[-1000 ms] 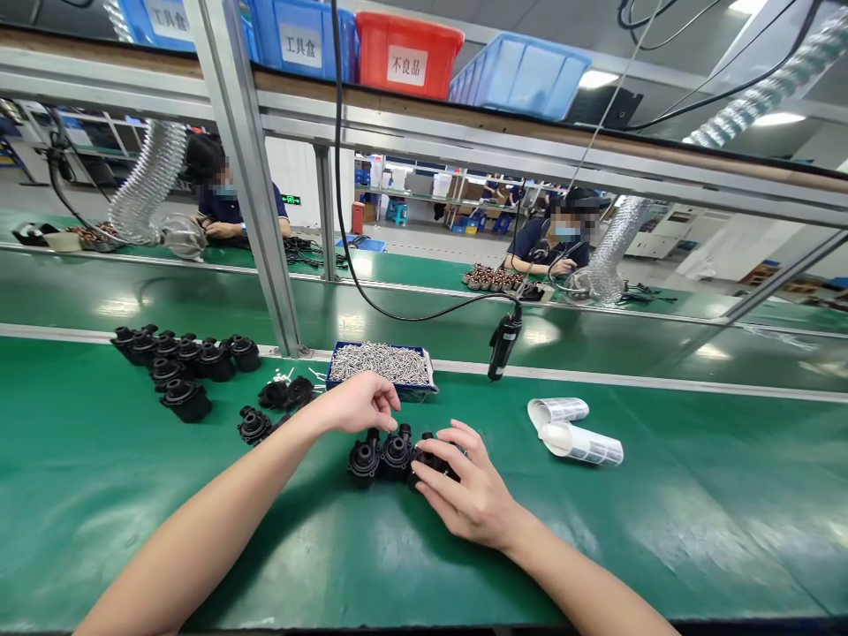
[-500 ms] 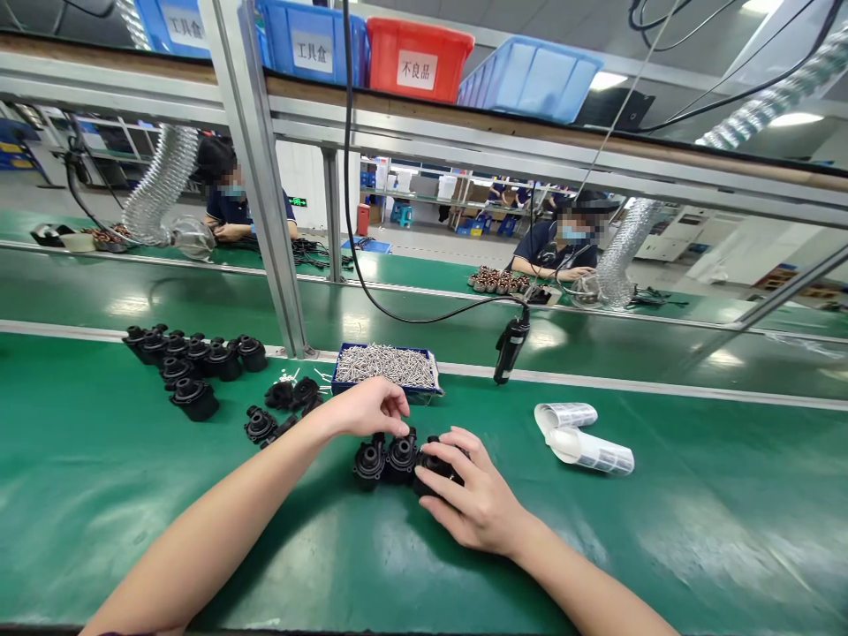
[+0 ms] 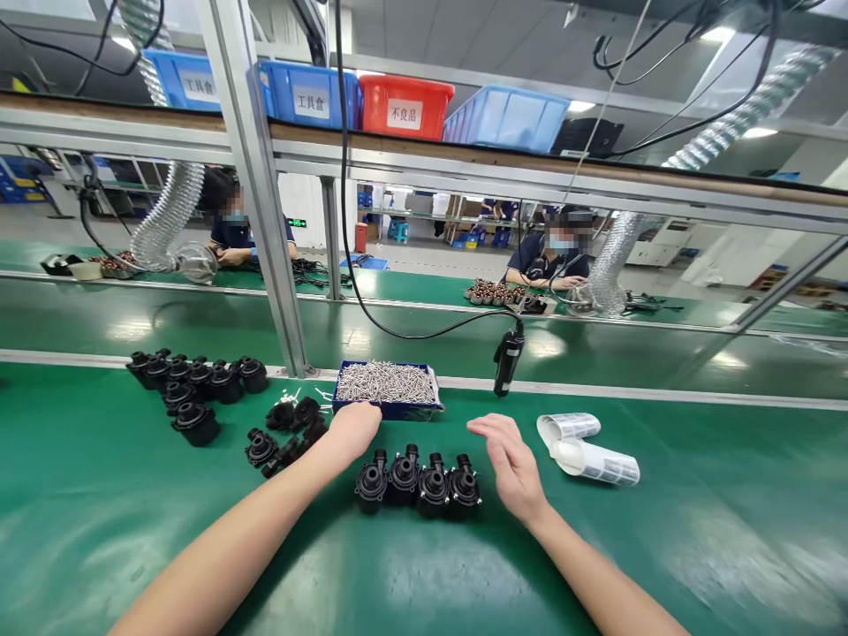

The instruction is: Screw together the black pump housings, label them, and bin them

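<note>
Four black plastic pump housings (image 3: pixel 434 488) stand side by side in a row in front of me, spouts pointing away. Small screws show at the corners of the right two. My left hand (image 3: pixel 356 430) is at the front edge of a blue box of silver screws (image 3: pixel 388 409), back of the hand up. Its fingers are bent down out of sight, so what they hold, if anything, is hidden. Just right of the row, my right hand (image 3: pixel 509 461) hovers with fingers stretched out and nothing in it.
A black electric screwdriver (image 3: pixel 508 362) hangs by its cable beyond the right hand. Rolled label sheets (image 3: pixel 588 450) lie to the right. Leftward are loose black parts (image 3: pixel 261 448) and more pump housings (image 3: pixel 197 424). A metal post (image 3: pixel 261 194) rises behind; two people sit across the bench.
My left hand has moved from above the pump housings to the screw box. My right hand has let go of the right-hand housings and shifted right, opening out.
</note>
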`<state>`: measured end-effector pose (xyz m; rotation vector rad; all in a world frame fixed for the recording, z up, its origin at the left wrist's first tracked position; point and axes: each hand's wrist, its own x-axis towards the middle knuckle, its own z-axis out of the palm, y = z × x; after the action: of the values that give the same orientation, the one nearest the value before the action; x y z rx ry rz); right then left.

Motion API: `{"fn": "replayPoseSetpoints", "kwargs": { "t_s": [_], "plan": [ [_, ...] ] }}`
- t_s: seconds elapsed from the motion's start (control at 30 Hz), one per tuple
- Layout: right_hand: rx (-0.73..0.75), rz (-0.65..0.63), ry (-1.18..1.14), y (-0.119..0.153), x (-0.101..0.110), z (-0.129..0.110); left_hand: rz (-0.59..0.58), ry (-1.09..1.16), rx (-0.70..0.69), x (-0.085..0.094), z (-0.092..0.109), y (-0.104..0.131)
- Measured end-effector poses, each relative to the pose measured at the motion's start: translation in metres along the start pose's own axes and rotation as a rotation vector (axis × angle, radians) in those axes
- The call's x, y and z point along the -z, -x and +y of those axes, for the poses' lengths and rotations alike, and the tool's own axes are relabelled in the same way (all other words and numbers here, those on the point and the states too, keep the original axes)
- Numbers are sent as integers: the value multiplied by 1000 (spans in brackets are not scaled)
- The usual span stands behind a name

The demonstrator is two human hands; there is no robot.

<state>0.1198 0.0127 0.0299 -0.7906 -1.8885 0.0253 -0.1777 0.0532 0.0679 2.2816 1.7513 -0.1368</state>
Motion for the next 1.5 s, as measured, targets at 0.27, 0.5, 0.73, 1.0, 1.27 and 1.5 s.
{"fn": "replayPoseSetpoints", "kwargs": {
  "t_s": [0.27, 0.5, 0.73, 1.0, 1.27, 1.5],
  "plan": [
    [-51, -35, 121, -8, -32, 30, -72, -2, -79, -1, -6, 4],
    [3, -211, 215, -61, -55, 22, -13, 144, -150, 18, -10, 12],
    [-67, -443, 293, -114, -98, 7, 16, 325, -179, 33, -17, 17],
    [-174, -619, 347, -146, -122, 4, 3, 533, -258, 41, -12, 20],
    [-243, -369, 198, -134, -93, 6, -9, 631, -434, 46, 9, 34],
    [-216, -98, 62, -73, -40, 12, 209, 495, -506, 28, 36, 37]
  ]
}}
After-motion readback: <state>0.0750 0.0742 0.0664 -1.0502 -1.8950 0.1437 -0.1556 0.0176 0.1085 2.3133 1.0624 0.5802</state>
